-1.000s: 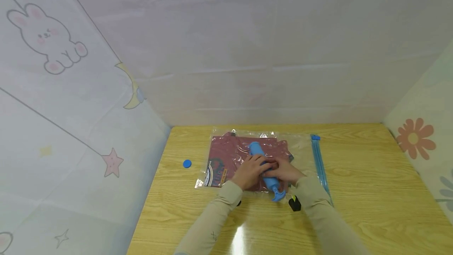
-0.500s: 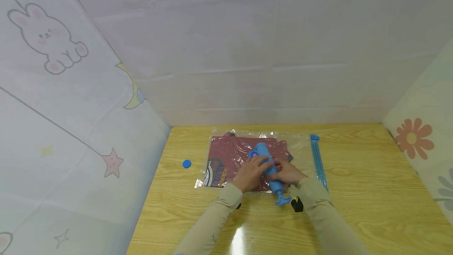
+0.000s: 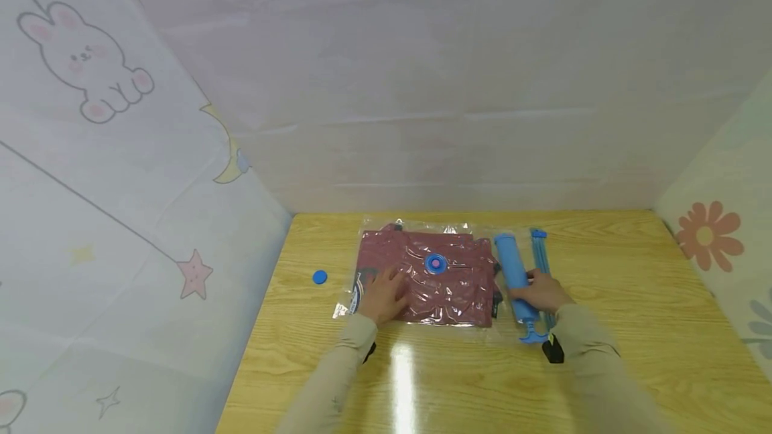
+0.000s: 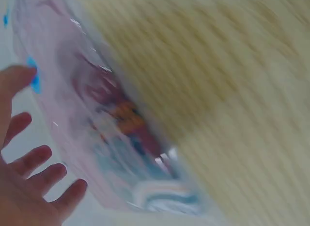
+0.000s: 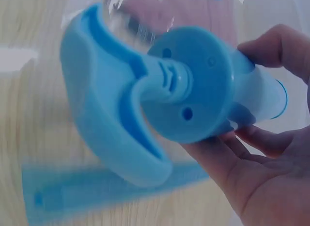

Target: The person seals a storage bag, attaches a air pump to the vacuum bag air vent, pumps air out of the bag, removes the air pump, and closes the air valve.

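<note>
A clear vacuum storage bag (image 3: 512,246) lies flat with a folded dark red garment (image 3: 446,300) inside. Its round blue valve (image 3: 435,263) with a pink centre is uncovered. My right hand (image 3: 543,292) grips a blue hand pump (image 3: 511,263) by the barrel over the bag's right part; the right wrist view shows the T-shaped handle (image 5: 111,100) and the fingers wrapped around the barrel. My left hand (image 3: 383,297) is over the bag's left part, fingers spread and holding nothing. In the left wrist view the fingers (image 4: 43,175) look apart from the plastic.
A round blue cap (image 3: 319,277) lies on the wooden table (image 3: 295,367) left of the bag. The bag's blue zip strip (image 3: 541,256) runs along its right edge. Printed cloth walls (image 3: 386,153) stand behind and at both sides.
My right hand has carried the pump right, off the valve, toward the zip strip. My left hand has let go of the pump and moved left over the garment. The valve is now in view.
</note>
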Available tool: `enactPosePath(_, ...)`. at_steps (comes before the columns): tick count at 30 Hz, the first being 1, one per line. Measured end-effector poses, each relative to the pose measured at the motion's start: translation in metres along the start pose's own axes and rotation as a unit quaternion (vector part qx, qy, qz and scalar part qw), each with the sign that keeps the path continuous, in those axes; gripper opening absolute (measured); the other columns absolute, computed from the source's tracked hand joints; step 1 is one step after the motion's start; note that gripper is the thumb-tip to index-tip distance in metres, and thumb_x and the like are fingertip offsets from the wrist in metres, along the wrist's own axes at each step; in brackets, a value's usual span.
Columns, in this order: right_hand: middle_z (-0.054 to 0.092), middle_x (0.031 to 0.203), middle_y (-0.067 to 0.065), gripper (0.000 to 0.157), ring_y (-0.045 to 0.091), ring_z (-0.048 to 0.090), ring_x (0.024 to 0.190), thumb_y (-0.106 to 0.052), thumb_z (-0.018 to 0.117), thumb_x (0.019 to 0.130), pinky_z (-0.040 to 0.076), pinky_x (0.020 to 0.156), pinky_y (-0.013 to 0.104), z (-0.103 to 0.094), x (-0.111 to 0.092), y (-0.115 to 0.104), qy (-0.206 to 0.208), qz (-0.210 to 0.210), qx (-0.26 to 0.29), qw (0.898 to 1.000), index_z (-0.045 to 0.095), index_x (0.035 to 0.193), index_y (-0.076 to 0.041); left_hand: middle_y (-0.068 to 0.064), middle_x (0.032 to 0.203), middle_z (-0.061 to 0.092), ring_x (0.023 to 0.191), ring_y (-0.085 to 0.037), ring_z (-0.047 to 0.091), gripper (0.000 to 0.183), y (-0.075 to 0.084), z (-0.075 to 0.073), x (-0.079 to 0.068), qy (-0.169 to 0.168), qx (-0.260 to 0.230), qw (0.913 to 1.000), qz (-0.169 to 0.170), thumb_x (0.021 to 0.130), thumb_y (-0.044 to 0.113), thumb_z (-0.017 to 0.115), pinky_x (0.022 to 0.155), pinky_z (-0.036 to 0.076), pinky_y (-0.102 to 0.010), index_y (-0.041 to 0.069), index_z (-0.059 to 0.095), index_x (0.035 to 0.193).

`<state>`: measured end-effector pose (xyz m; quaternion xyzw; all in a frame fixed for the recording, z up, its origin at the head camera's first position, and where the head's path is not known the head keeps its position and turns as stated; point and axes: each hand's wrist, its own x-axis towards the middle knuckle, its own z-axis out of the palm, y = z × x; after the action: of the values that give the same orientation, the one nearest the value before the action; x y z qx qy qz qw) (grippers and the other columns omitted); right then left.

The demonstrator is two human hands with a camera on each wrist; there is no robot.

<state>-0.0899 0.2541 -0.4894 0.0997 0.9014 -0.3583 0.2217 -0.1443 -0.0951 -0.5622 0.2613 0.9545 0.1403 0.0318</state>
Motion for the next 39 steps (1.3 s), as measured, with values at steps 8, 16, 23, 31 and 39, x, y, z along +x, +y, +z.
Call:
enactPosePath(8, 0.036, 0.13, 0.049, 0.086, 0.056, 0.055, 0.105, -0.035, 0.06, 0.091, 0.055, 0.077, 0.051, -0.027, -0.013, 0.046, 0.023, 0.025, -0.033, 0.999, 0.021, 0.135, 0.028, -0.013, 0.155, 0.033, 0.143, -0.042, 0.029, 0.06, -0.022, 0.006, -0.021, -0.066, -0.03, 0.9959, -0.055, 0.088, 0.045, 0.065, 0.102, 0.029, -0.075, 0.026, 0.048, 0.142)
enactPosePath(16, 0.037, 0.128, 0.05, 0.087, 0.057, 0.053, 0.106, -0.038, 0.059, 0.089, 0.054, 0.079, 0.052, -0.037, -0.019, 0.065, 0.022, 0.043, -0.045, 0.998, 0.024, 0.132, 0.03, -0.014, 0.158, 0.026, 0.145, -0.043, 0.022, 0.059, -0.025, 0.01, -0.028, -0.083, -0.057, 0.991, -0.088, 0.09, 0.044, 0.06, 0.098, 0.023, -0.081, 0.029, 0.043, 0.145)
enactPosePath(23, 0.042, 0.12, 0.05, 0.087, 0.056, 0.055, 0.1, -0.038, 0.061, 0.086, 0.054, 0.076, 0.051, -0.041, -0.015, 0.078, 0.032, 0.044, -0.058, 0.997, 0.028, 0.128, 0.031, -0.016, 0.159, 0.025, 0.146, -0.043, 0.021, 0.063, -0.025, 0.006, -0.033, -0.087, -0.062, 0.9879, -0.112, 0.09, 0.048, 0.061, 0.098, 0.022, -0.082, 0.03, 0.042, 0.146)
enactPosePath(31, 0.046, 0.119, 0.049, 0.082, 0.057, 0.054, 0.101, -0.035, 0.061, 0.087, 0.053, 0.079, 0.054, -0.042, -0.006, 0.086, 0.034, 0.046, -0.071, 0.996, 0.033, 0.125, 0.032, -0.016, 0.158, 0.027, 0.145, -0.043, 0.022, 0.061, -0.028, 0.007, -0.036, -0.075, -0.056, 0.989, -0.114, 0.09, 0.049, 0.059, 0.099, 0.022, -0.081, 0.03, 0.042, 0.146)
enactPosePath(39, 0.048, 0.113, 0.049, 0.082, 0.059, 0.053, 0.098, -0.037, 0.064, 0.087, 0.053, 0.076, 0.055, -0.046, 0.002, 0.094, 0.055, 0.05, -0.088, 0.993, 0.036, 0.121, 0.032, -0.014, 0.158, 0.027, 0.146, -0.042, 0.022, 0.064, -0.03, 0.016, -0.035, -0.068, -0.038, 0.9899, -0.118, 0.088, 0.053, 0.06, 0.099, 0.021, -0.082, 0.031, 0.042, 0.146)
